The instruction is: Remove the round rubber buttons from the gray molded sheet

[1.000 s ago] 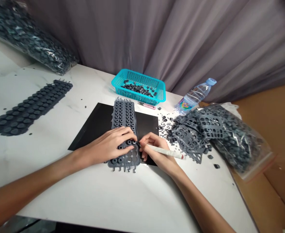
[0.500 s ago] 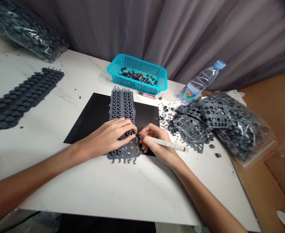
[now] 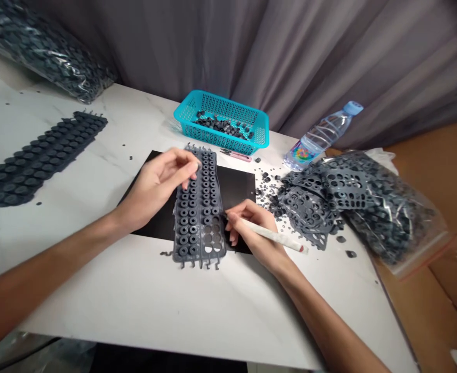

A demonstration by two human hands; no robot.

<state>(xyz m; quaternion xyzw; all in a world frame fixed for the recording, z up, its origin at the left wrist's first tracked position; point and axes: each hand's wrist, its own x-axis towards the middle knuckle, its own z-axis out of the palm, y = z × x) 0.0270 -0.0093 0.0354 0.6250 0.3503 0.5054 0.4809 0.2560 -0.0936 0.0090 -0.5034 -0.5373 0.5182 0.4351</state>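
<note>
A grey rubber sheet (image 3: 199, 207) full of small rings lies lengthwise on a black mat (image 3: 236, 189); several holes near its front right corner are punched out. My left hand (image 3: 156, 184) hovers over the sheet's far left part, fingers curled together in a pinch, and what they hold is too small to make out. My right hand (image 3: 252, 233) rests at the sheet's right edge, closed round a white stick-like tool (image 3: 275, 237) whose tip points at the sheet.
A teal basket (image 3: 259, 132) with loose grey rings stands behind the mat. Beside it lie small pink snips (image 3: 236, 154) and a water bottle (image 3: 322, 134). Emptied sheets (image 3: 310, 202) and a bag of them (image 3: 391, 212) sit right. Another full sheet (image 3: 38, 160) lies left.
My left hand has lifted off the sheet's near end and moved up and left over its far part. The right hand has stayed at the sheet's right edge.
</note>
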